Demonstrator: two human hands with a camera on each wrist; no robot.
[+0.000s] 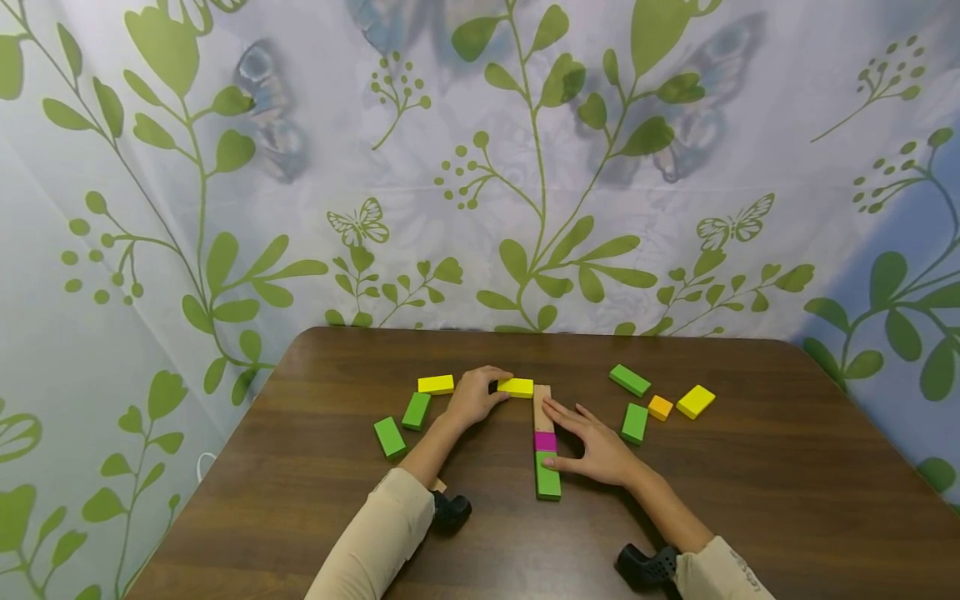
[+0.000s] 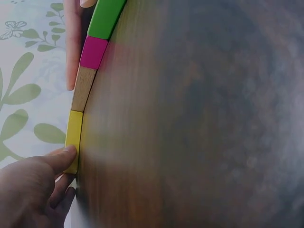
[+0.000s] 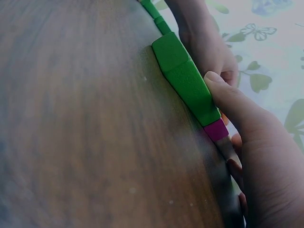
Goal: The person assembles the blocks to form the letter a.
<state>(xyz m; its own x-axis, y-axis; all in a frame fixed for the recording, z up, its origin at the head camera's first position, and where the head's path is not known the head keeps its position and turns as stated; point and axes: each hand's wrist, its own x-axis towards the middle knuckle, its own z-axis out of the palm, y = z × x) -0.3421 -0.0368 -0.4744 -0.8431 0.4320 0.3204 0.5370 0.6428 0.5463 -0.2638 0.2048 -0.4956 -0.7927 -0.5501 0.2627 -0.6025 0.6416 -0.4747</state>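
Note:
A row of touching blocks runs toward me on the table: a plain wooden block [image 1: 543,407], a magenta block [image 1: 545,442] and a green block [image 1: 548,482]. At its far end, a yellow block [image 1: 521,387] lies crosswise, pointing left. My left hand [image 1: 471,397] pinches that yellow block by its left end between thumb and fingers; the left wrist view shows the thumb [image 2: 70,151] on its face. My right hand [image 1: 598,450] rests along the row's right side, fingers extended, with its thumb at the green block and its fingertips by the wooden one.
Left of the row lie a yellow block [image 1: 436,385] and two green blocks [image 1: 416,411]. On the right are two more green blocks [image 1: 633,423], an orange cube [image 1: 660,407] and a yellow block [image 1: 695,402]. A wooden piece [image 1: 440,485] is mostly hidden by the left forearm.

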